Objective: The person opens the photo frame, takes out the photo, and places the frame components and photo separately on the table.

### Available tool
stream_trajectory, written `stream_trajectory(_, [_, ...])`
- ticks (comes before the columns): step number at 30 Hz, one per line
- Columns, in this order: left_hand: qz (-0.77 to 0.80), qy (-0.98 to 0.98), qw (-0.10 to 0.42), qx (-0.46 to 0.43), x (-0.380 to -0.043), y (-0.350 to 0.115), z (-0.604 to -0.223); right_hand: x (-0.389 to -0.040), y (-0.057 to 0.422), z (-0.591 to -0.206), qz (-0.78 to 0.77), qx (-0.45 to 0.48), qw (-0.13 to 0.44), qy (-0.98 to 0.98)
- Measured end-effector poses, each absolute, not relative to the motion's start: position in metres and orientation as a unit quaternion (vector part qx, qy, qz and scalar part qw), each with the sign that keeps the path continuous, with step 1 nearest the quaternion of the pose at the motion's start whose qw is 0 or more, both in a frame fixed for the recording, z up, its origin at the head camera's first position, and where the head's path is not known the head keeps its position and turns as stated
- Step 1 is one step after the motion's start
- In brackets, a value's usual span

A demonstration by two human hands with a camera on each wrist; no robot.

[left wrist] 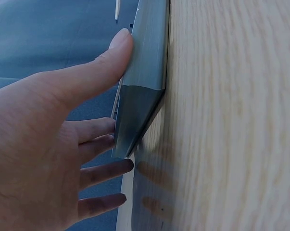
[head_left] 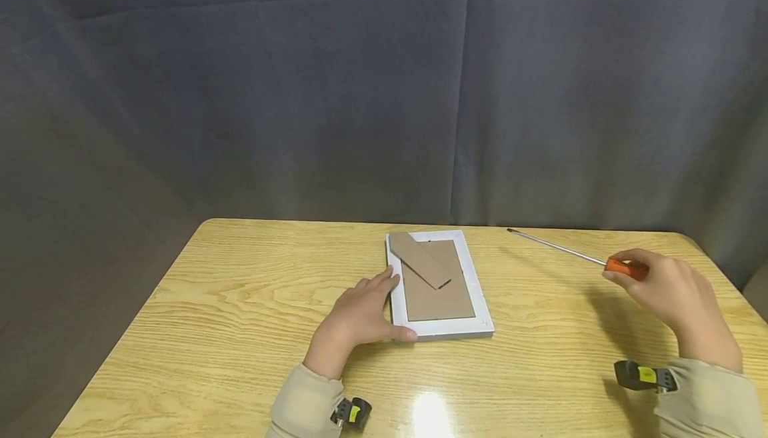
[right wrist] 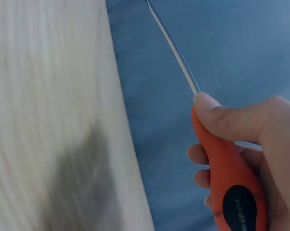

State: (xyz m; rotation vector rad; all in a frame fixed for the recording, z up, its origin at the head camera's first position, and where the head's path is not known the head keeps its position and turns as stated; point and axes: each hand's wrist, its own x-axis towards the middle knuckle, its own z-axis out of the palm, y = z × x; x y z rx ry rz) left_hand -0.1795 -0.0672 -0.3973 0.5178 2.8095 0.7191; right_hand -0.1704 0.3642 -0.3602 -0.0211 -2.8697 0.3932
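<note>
A picture frame (head_left: 483,321) with a white border lies back side up on the table, its brown backing board (head_left: 441,305) showing. A brown stand leg (head_left: 420,261) lies slantwise across that board. My left hand (head_left: 363,311) rests on the frame's left edge and near corner, thumb and fingers spread. In the left wrist view the thumb (left wrist: 119,43) touches the frame's side (left wrist: 145,53). Off to the right, my right hand (head_left: 675,291) grips the orange handle of a screwdriver (right wrist: 226,168) above the table. Its long metal shaft points left and away, toward the table's back edge.
The wooden table (head_left: 240,305) has rounded far corners. A dark grey curtain (head_left: 360,105) hangs right behind its back edge. Small black devices with yellow labels are strapped to both wrists, such as the left wrist camera (head_left: 354,413).
</note>
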Motion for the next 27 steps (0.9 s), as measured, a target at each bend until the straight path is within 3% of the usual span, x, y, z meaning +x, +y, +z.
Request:
stream_trajectory(17, [0.244, 0.949, 0.103, 0.171, -0.179, -0.067, -0.398, -0.174, 0.383, -0.384, 0.167, -0.012, 0.053, -0.985])
stream_trajectory(27, [0.245, 0.949, 0.103, 0.171, -0.180, -0.067, -0.398, -0.177, 0.386, -0.394, 0.165, -0.001, 0.074, -0.983])
